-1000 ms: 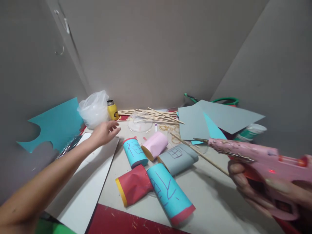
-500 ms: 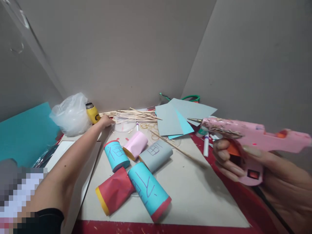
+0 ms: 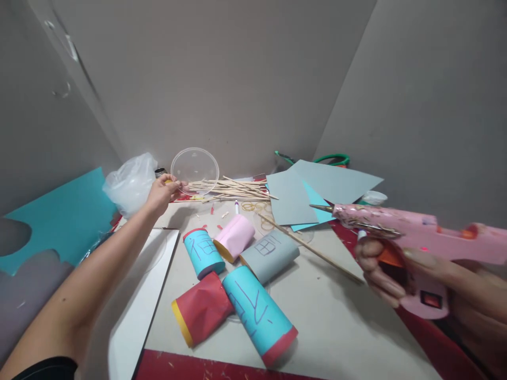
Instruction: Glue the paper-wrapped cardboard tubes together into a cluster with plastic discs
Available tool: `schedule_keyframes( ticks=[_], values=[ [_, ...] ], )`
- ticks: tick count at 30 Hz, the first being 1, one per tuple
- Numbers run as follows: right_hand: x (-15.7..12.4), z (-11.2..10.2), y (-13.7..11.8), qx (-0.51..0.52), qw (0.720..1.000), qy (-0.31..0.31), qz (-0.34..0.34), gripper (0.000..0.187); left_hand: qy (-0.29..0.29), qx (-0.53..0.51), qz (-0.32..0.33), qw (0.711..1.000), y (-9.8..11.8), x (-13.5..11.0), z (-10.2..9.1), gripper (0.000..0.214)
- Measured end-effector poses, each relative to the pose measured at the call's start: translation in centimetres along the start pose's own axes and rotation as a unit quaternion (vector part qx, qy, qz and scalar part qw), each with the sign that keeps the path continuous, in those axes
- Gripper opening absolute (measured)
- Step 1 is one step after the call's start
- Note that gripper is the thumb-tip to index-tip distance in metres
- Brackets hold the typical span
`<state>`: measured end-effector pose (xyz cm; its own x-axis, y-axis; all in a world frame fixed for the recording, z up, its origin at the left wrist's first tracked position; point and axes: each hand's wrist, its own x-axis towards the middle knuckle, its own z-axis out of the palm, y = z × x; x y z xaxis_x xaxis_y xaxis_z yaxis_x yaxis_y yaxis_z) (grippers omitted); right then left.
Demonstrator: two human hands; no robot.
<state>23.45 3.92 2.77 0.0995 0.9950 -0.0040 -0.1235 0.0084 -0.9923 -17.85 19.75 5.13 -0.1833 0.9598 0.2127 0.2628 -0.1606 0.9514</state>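
Observation:
At the back left, my left hand pinches the edge of a round clear plastic lid, held upright above the board. My right hand is wrapped round the grip of a pink hot glue gun, its metal nozzle pointing left. Between my hands lie several paper rolls: a blue roll, a pink roll, a grey roll, a crumpled red roll and a longer blue roll. Some bear purple marker writing. A single wooden stick lies right of them.
Behind are a pile of wooden sticks, rubber bands and grey paper sheets. Green-handled scissors lie by the wall. A white plastic bag sits back left, near a blue sheet with cutouts.
My left hand has lifted the clear lid from the board into an upright position. The glue gun remains in my right hand; the whole view has shifted slightly.

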Motion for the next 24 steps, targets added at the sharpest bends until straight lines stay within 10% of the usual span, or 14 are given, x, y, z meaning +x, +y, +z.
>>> schedule_keyframes(
  ticks=[8,12,16,20,24],
  values=[
    [0.7,-0.7,1.2,0.008,0.999,-0.030,-0.005,0.041,0.063,0.095,0.319,0.941,1.3,-9.1,-1.8,0.013],
    [0.6,-0.3,0.8,0.034,0.999,-0.033,-0.013,0.037,-0.042,0.300,0.635,0.711,2.2,-12.9,-2.6,0.021],
    [0.2,0.4,0.2,0.032,0.999,-0.036,-0.016,0.034,-0.069,0.335,0.691,0.636,3.0,-14.5,-2.5,0.019],
    [0.0,0.4,0.2,0.017,0.999,-0.036,-0.019,0.036,-0.068,0.339,0.667,0.660,2.5,-14.7,-2.0,0.016],
    [-0.3,0.3,0.1,0.010,0.999,-0.028,-0.023,0.033,0.113,0.275,0.474,0.829,1.2,-13.6,-1.7,0.013]
  ],
)
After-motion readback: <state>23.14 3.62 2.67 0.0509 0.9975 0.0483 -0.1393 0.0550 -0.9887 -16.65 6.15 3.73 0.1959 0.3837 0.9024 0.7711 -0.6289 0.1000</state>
